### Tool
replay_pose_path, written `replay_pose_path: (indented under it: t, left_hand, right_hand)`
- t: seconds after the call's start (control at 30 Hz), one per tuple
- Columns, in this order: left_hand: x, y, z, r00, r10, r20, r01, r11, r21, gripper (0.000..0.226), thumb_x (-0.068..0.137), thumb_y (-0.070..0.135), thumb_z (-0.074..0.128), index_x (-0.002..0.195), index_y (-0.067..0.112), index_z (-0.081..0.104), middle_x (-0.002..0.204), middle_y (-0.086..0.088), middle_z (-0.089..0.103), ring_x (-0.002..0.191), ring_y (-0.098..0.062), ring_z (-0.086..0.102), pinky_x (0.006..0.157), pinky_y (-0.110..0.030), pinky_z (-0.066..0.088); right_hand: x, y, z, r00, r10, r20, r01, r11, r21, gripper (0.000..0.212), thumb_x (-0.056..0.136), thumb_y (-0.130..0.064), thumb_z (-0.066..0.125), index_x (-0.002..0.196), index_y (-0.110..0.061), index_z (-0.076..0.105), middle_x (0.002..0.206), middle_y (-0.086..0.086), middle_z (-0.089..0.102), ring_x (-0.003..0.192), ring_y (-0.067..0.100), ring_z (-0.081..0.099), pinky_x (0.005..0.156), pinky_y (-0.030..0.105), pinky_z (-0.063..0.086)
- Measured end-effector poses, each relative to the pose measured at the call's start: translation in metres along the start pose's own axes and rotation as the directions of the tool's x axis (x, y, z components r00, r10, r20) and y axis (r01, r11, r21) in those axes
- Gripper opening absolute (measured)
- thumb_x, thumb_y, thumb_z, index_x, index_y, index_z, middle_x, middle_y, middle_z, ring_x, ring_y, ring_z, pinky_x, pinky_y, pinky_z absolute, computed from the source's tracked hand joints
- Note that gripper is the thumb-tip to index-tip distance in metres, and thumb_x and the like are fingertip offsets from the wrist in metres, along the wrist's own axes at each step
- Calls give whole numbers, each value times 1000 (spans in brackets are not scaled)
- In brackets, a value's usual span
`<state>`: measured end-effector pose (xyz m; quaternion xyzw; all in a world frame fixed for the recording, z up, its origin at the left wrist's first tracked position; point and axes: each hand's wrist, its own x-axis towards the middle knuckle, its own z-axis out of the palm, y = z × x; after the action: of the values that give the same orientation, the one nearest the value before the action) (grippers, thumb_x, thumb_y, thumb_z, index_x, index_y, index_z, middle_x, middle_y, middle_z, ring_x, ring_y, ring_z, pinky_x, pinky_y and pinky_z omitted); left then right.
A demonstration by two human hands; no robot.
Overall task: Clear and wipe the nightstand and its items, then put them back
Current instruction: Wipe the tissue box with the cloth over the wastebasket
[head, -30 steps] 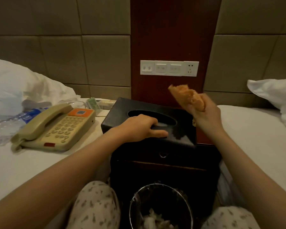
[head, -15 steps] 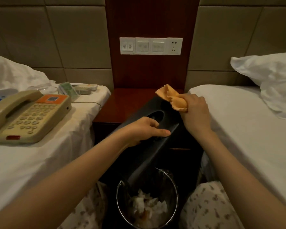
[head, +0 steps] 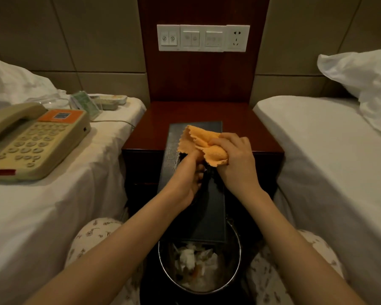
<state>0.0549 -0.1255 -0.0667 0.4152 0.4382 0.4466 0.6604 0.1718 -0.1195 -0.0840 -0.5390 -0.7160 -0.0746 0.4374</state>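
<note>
A black tissue box point(head: 207, 212) is held lengthwise in front of the reddish wooden nightstand point(head: 154, 130), its near end over the waste bin point(head: 233, 276). My left hand point(head: 188, 179) grips the box at its opening, fingers curled into the slot. My right hand point(head: 237, 161) holds a bunched orange cloth point(head: 204, 144) against the box's top face. The nightstand's top is bare behind the box.
A beige telephone point(head: 34, 142) lies on the left bed point(head: 42, 216), with a green packet point(head: 84, 103) and a small tray point(head: 111, 100) behind it. The right bed point(head: 330, 150) carries a white pillow point(head: 365, 78). The bin holds crumpled tissues. A switch panel point(head: 202, 38) is on the wall.
The box has been turned lengthwise and tipped toward the bin. My right hand has come down with the cloth from mid-air onto the box. The camera has tilted down.
</note>
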Motion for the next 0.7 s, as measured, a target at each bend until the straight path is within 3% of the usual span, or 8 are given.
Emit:
replay_pose_path:
  t: [0.1, 0.17, 0.3, 0.4, 0.53, 0.6, 0.7]
  left_hand:
    - [-2, 2, -5, 999, 2, 36, 4, 985, -173, 24, 92, 21, 39, 75, 14, 54, 64, 2, 51, 54, -8, 44, 53, -19, 34]
    - [-1, 4, -8, 998, 8, 63, 7, 973, -232, 27, 92, 23, 35, 75, 12, 53, 59, 1, 56, 49, -8, 52, 46, -18, 42]
    - [2, 7, -12, 999, -20, 34, 28, 966, -258, 30, 91, 30, 36, 80, 8, 52, 70, -7, 55, 64, -18, 53, 60, -29, 44]
    - [3, 13, -15, 999, -51, 12, 52, 975, -216, 33, 90, 33, 37, 76, 8, 54, 60, -5, 57, 54, -18, 54, 57, -27, 42]
    - [3, 25, -11, 998, -34, -44, 27, 988, -152, 30, 94, 38, 40, 97, 14, 57, 90, -5, 58, 81, -20, 56, 71, -34, 46]
    - [4, 29, -7, 995, 0, -103, -10, 996, -92, 22, 98, 35, 40, 88, 20, 52, 90, -1, 55, 81, -17, 54, 73, -38, 47]
    - [8, 33, -7, 991, 36, -130, -36, 999, 2, 24, 99, 36, 40, 82, 22, 49, 89, 0, 54, 81, -16, 53, 88, -46, 48]
  right_hand:
    - [-1, -2, -2, 998, -64, -17, 64, 998, -5, 36, 75, -25, 49, 98, -8, 69, 109, 12, 63, 89, 31, 52, 77, 16, 26]
    - [-5, -1, -4, 994, -106, -29, 106, 994, -2, 31, 74, -24, 53, 95, -8, 69, 107, 12, 63, 88, 27, 51, 73, 14, 23]
    - [-24, 1, -3, 987, -161, -9, 162, 987, 22, 25, 67, -13, 71, 92, -9, 69, 107, 10, 62, 90, 17, 42, 73, 15, 27]
    - [-38, 0, 0, 973, -229, 13, 228, 973, 45, 24, 64, -12, 75, 87, -10, 69, 108, 8, 61, 90, 17, 43, 74, 19, 34]
    - [-50, 4, 3, 959, -282, 33, 281, 959, 40, 20, 62, -13, 75, 81, -9, 69, 108, 7, 60, 87, 18, 43, 70, 28, 43]
    - [-52, 6, 7, 950, -309, 42, 308, 951, 14, 23, 63, -14, 74, 85, -8, 69, 111, 6, 55, 88, 19, 43, 70, 31, 46]
    - [-54, 3, 10, 934, -358, 10, 358, 934, 17, 27, 64, -15, 75, 89, -8, 68, 116, 4, 48, 89, 22, 44, 71, 34, 47]
